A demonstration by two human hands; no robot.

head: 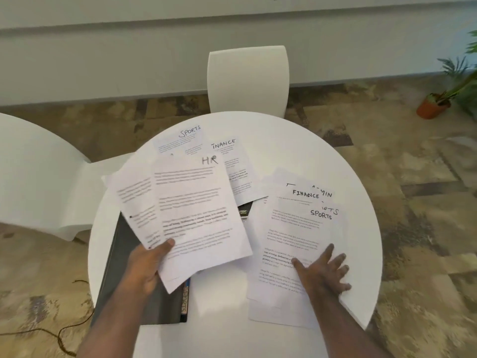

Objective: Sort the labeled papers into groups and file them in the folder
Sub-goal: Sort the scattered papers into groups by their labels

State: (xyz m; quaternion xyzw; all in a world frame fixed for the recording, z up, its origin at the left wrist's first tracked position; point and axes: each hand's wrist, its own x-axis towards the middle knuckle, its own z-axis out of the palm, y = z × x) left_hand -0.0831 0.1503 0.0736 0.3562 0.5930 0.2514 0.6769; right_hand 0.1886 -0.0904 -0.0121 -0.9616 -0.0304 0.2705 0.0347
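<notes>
My left hand [147, 264] grips a fan of printed sheets, the top one marked HR [204, 210], held above a dark folder [129, 288] that lies on the round white table [296, 140]. My right hand [322, 270] lies flat, fingers spread, on a loose stack at the right whose top sheet reads SPORTS [296, 236]; sheets marked FINANCE [305, 194] and ADMIN [326, 193] peek out behind it. Farther back lie a SPORTS sheet [180, 140] and a FINANCE sheet [232, 161], partly hidden by the held papers.
A white chair [247, 78] stands behind the table and another white chair [38, 171] at the left. A potted plant [436, 104] sits on the patterned carpet at the far right. A dark cable [59, 332] runs along the floor at lower left.
</notes>
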